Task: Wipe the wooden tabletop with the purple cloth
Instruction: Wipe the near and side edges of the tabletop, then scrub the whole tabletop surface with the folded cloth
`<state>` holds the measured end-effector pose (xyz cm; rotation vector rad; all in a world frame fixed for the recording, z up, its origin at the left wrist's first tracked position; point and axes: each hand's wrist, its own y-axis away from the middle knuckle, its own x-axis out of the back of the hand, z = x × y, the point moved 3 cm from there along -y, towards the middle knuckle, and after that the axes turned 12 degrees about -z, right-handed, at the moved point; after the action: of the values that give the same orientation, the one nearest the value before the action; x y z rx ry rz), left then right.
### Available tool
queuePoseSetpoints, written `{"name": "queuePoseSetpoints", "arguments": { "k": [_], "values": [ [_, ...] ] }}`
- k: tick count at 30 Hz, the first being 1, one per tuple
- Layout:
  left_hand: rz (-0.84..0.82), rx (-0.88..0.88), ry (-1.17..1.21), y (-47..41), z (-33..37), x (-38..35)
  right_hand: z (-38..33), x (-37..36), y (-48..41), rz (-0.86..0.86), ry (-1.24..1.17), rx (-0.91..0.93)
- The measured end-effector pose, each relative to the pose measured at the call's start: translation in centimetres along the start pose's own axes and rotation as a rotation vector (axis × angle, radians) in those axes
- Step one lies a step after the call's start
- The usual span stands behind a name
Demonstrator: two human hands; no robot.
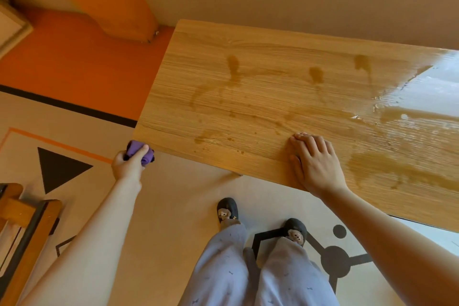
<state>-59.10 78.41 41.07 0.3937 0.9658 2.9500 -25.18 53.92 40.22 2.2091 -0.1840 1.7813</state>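
The wooden tabletop fills the upper right of the view, streaked with brown wet stains and drips. A bunched purple cloth sits in my left hand, which is closed around it just off the table's near left corner, over the floor. My right hand lies flat, palm down, fingers together, on the tabletop near its front edge. It holds nothing.
A wooden chair stands at the lower left. My legs and slippers are on the patterned floor in front of the table. An orange wall and beam lie beyond the table's left end. Glare covers the table's right end.
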Motion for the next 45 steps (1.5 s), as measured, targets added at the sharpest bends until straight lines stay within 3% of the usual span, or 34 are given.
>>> {"name": "queuePoseSetpoints", "arguments": {
  "k": [5,9,12,15,19,22,24,31,36,40,43,45],
  "values": [
    [-0.334,0.042,-0.128,6.5,-3.3,-5.9,0.0,0.4,0.1,-0.016,-0.029,0.008],
    [-0.413,0.070,-0.019,12.4,-5.2,-10.4,0.2,0.5,0.3,-0.069,-0.051,0.000],
    [-0.404,0.118,0.208,15.4,-5.6,-11.6,0.1,1.0,0.3,-0.156,-0.156,-0.030],
    [-0.399,0.103,0.318,17.3,-4.9,-11.8,-1.3,3.0,0.8,-0.129,-0.297,-0.016],
    [-0.369,0.077,0.375,19.3,-3.9,-11.6,-6.6,7.1,2.8,0.025,-0.457,0.256],
    [-0.350,0.069,0.415,20.5,-3.0,-11.4,-11.4,8.1,3.6,0.018,-0.408,0.524],
    [-0.331,0.071,0.429,20.8,-2.2,-11.0,-13.0,7.8,3.1,-0.001,-0.383,0.574],
    [-0.329,0.040,0.373,18.5,0.5,-8.2,-17.6,6.9,-1.7,-0.021,-0.267,0.494],
    [-0.370,0.003,0.184,14.2,1.2,-5.9,-19.6,5.1,-7.3,-0.138,-0.396,0.381],
    [-0.192,-0.028,0.054,9.9,0.8,-2.6,-21.5,4.3,-11.1,-0.202,-0.510,0.359],
    [-0.005,0.122,0.175,5.9,-0.7,-1.1,-23.4,4.4,-14.4,-0.215,-0.570,0.351],
    [0.022,0.219,0.252,3.5,-1.5,-1.7,-25.0,4.1,-17.0,-0.240,-0.568,0.354]
  ]
}}
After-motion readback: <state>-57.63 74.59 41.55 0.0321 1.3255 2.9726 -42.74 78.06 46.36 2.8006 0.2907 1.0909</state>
